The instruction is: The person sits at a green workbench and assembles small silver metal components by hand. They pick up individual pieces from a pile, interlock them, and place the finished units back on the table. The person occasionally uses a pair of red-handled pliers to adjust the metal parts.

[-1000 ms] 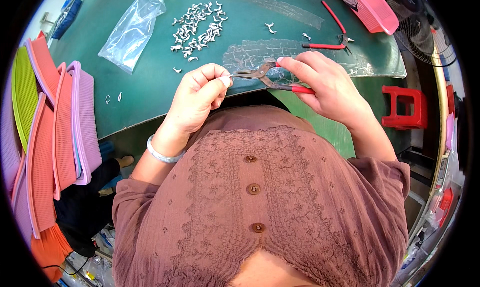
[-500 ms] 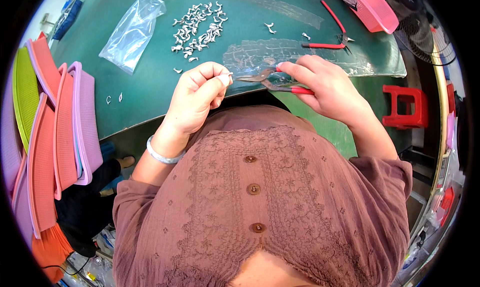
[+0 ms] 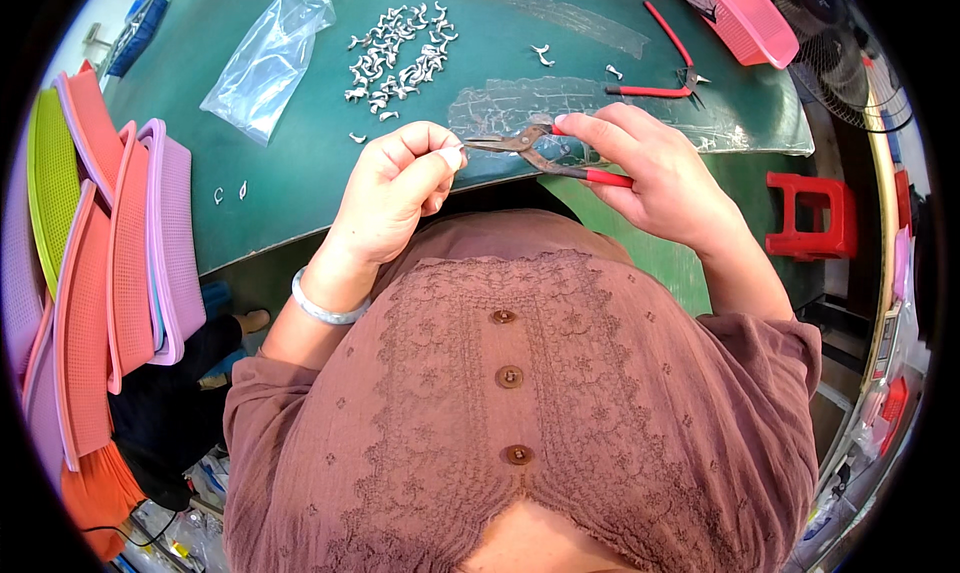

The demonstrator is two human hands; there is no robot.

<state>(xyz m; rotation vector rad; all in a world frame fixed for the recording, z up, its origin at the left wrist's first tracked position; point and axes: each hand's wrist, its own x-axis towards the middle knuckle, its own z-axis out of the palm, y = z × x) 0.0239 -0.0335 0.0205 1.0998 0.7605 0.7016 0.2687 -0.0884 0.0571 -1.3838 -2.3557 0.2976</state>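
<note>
Thumb and forefinger of my left hand (image 3: pixel 398 181) are pinched together on a small silvery piece, mostly hidden by the fingertips. My right hand (image 3: pixel 655 171) holds red-handled pliers (image 3: pixel 528 143), their handles spread apart. The narrow jaws point left and their tips reach the piece at my left fingertips; whether they grip it I cannot tell. Beyond my left hand lies a pile of small curved metal pieces (image 3: pixel 375 61) on the green table (image 3: pixel 290 188). A few such pieces lie apart from it, one of them (image 3: pixel 542 55) to the right of the pile.
A second pair of red-handled pliers (image 3: pixel 688 77) lies beyond my right hand, near a pink basket (image 3: pixel 745 23). A clear plastic bag (image 3: pixel 272 63) is at the far left. Stacked coloured baskets (image 3: pixel 175 233) stand left of the table, a red stool (image 3: pixel 812 215) to the right.
The pliers have moved slightly left and up, so their tips now reach my left fingertips. My left hand has stayed in nearly the same place.
</note>
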